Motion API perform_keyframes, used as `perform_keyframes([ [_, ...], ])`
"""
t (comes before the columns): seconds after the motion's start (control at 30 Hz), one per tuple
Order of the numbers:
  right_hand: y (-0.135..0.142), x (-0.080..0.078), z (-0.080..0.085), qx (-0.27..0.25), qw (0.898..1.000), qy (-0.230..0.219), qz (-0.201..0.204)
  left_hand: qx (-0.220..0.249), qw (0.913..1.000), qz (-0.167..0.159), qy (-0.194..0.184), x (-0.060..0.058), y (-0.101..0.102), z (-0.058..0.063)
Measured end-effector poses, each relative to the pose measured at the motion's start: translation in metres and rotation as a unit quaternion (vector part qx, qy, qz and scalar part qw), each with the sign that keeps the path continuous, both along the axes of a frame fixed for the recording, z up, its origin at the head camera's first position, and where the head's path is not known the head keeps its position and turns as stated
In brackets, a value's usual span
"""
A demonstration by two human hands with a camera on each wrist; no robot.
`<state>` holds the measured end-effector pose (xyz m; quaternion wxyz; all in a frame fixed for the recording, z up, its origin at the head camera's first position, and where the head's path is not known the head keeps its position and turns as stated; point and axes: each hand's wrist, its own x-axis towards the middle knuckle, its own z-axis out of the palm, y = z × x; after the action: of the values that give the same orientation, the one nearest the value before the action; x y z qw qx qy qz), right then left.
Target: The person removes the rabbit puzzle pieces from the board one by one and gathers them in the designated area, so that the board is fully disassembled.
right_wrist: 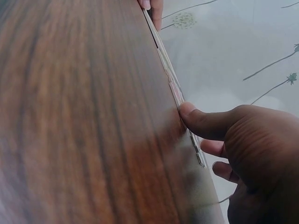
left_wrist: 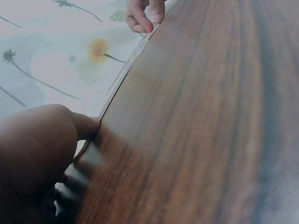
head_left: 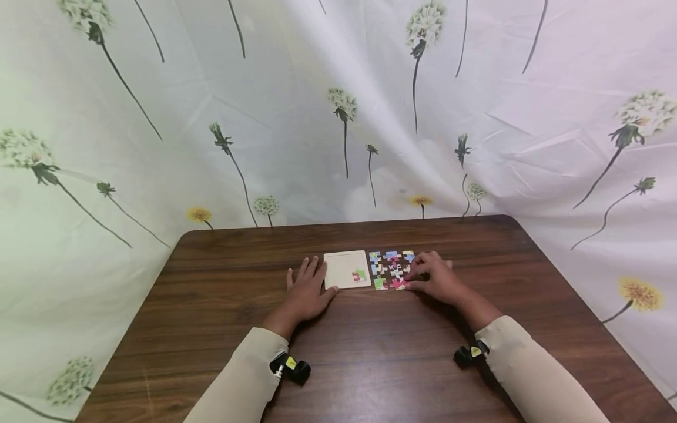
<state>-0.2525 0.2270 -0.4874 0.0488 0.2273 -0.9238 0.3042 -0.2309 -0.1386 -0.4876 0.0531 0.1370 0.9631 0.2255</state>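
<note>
A pale square puzzle tray (head_left: 338,265) lies on the table, with one green and pink corner piece (head_left: 359,275) set in its lower right. My left hand (head_left: 307,294) rests at the tray's left side, fingers spread, thumb by its near corner. To the tray's right, several jigsaw pieces lie in rows, among them a blue piece (head_left: 374,257) and a green piece (head_left: 380,284). At the near row, my right hand (head_left: 441,282) pinches a pink puzzle piece (head_left: 398,284) between thumb and fingers. Its fingers partly cover the right-hand pieces. In the right wrist view, the thumb (right_wrist: 205,122) meets the pieces' edge.
The dark wooden table (head_left: 349,352) runs far to both sides and toward me. Behind it hangs a pale cloth (head_left: 296,147) printed with dandelions, meeting the table's back edge. A small black camera (head_left: 301,372) sits on the left wrist, another camera (head_left: 463,356) on the right.
</note>
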Motion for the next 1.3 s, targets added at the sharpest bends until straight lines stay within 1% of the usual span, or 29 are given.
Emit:
perform_keyframes([
  [0.2, -0.001, 0.002, 0.002, 0.001, 1.000, -0.004, -0.003, 0.000, 1.0000, -0.003, 0.000, 0.001, 0.001, 0.001],
  [0.43, -0.003, 0.005, 0.005, 0.005, 1.000, 0.002, -0.005, 0.001, 1.0000, -0.002, 0.000, 0.000, 0.001, 0.000],
  [0.67, -0.004, 0.005, 0.005, 0.008, 1.000, 0.005, -0.012, 0.001, 1.0000, -0.002, 0.001, 0.000, 0.001, -0.001],
  [0.83, -0.005, 0.003, 0.006, -0.005, 1.000, 0.013, -0.002, 0.003, 1.0000, -0.002, -0.001, 0.000, 0.001, -0.001],
  [1.0, -0.010, -0.002, 0.006, -0.015, 1.000, 0.015, 0.009, 0.011, 0.9999, -0.003, -0.008, -0.001, 0.001, -0.001],
  [1.13, -0.019, -0.007, 0.006, -0.011, 1.000, 0.009, 0.012, 0.011, 0.9999, -0.002, -0.010, 0.000, 0.000, 0.000],
  [1.3, -0.036, -0.011, 0.007, -0.016, 0.999, 0.002, 0.033, 0.002, 1.0000, -0.001, -0.006, 0.002, 0.001, 0.002],
])
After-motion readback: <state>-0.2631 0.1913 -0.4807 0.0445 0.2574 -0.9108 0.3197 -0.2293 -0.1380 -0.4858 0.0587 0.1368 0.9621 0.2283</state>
